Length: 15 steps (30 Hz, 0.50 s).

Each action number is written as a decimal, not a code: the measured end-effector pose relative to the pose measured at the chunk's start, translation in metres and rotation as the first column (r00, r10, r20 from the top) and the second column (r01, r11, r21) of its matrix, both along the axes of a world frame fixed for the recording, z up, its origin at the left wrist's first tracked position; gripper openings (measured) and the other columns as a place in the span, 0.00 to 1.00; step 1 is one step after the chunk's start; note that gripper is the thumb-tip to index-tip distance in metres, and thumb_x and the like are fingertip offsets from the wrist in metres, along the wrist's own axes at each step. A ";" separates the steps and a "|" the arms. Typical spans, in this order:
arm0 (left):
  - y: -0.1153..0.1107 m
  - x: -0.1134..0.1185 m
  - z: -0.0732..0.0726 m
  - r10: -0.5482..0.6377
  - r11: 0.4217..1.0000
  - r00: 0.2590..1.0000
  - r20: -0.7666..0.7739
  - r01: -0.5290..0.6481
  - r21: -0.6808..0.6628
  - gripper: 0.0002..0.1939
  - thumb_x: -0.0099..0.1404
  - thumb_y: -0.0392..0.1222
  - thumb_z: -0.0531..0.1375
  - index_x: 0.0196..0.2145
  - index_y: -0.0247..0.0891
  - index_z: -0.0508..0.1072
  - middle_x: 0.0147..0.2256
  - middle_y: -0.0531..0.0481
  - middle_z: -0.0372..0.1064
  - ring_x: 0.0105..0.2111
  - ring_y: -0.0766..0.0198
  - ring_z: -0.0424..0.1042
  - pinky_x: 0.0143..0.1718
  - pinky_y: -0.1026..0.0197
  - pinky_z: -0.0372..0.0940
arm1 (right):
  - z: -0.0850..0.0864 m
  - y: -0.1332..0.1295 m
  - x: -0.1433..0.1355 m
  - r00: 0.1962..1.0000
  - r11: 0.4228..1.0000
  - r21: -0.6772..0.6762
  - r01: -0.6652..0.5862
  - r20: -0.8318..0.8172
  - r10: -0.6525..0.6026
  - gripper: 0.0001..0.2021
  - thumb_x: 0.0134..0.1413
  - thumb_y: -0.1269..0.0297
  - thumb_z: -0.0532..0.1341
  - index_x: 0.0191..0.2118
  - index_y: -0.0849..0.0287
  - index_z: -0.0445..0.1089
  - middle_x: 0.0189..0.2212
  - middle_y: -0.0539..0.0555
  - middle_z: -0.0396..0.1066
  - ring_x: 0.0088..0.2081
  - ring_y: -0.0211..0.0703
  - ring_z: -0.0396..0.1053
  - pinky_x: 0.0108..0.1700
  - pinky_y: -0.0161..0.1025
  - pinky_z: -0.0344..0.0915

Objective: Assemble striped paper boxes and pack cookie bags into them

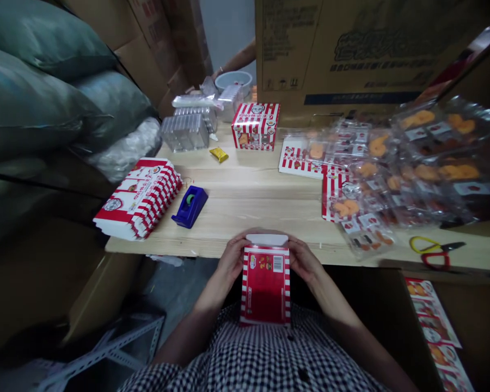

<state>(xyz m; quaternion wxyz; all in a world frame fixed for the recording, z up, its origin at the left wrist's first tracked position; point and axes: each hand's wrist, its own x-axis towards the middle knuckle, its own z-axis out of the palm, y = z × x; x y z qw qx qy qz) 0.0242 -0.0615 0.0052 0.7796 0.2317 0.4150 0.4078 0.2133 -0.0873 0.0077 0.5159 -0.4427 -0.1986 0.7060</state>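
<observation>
Between my two hands is a red and white striped box (265, 286), close to my body at the table's front edge, its white end flap (267, 239) pointing away from me. My left hand (232, 257) grips its left side near the flap. On the right side, my right hand (304, 260) holds it at the same height. Some fingertips are hidden behind the box. Farther back on the table (249, 201) stands a folded striped box (255, 128), with a small yellow packet (219, 154) to its left.
Flat striped cartons (141, 198) and a blue tape dispenser (190, 207) lie left. Bagged food pieces (386, 174) and scissors (435, 250) are right. Clear plastic trays (185, 132) sit behind. Another person's arm (239, 59) reaches toward a pale basin (233, 80).
</observation>
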 end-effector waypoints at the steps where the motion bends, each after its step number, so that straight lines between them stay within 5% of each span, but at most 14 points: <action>1: -0.001 -0.001 -0.004 0.024 1.000 1.000 0.001 -0.024 0.012 0.17 0.48 0.30 0.62 0.38 0.34 0.80 0.34 0.46 0.79 0.30 0.61 0.76 0.32 0.64 0.66 | -0.004 0.000 0.000 1.000 1.000 -0.010 -0.002 0.000 0.002 0.07 0.37 0.68 0.67 0.30 0.57 0.75 0.24 0.49 0.76 0.21 0.38 0.65 0.24 0.35 0.64; 8: -0.008 -0.011 -0.023 0.083 0.991 0.996 0.036 -0.086 0.104 0.11 0.55 0.36 0.63 0.38 0.34 0.80 0.41 0.42 0.79 0.40 0.55 0.78 0.43 0.58 0.69 | -0.018 -0.014 0.000 0.998 0.998 -0.029 0.055 -0.027 -0.056 0.08 0.41 0.68 0.68 0.32 0.56 0.74 0.24 0.45 0.74 0.23 0.37 0.69 0.29 0.34 0.66; 12: -0.010 -0.019 -0.020 -0.001 0.983 0.999 0.041 -0.006 0.183 0.11 0.60 0.41 0.63 0.36 0.32 0.79 0.41 0.40 0.78 0.40 0.54 0.77 0.45 0.57 0.68 | -0.019 -0.022 0.004 0.998 0.999 -0.014 0.039 -0.044 -0.040 0.09 0.46 0.63 0.68 0.37 0.55 0.74 0.29 0.48 0.77 0.31 0.43 0.75 0.36 0.37 0.70; 15: -0.009 -0.022 -0.015 -0.011 0.975 0.995 -0.099 0.033 0.220 0.12 0.60 0.44 0.66 0.38 0.33 0.78 0.37 0.44 0.78 0.34 0.61 0.75 0.39 0.61 0.67 | -0.016 -0.023 0.006 0.997 1.000 -0.006 -0.015 -0.071 0.015 0.12 0.50 0.59 0.68 0.40 0.55 0.75 0.34 0.51 0.78 0.38 0.47 0.76 0.41 0.40 0.72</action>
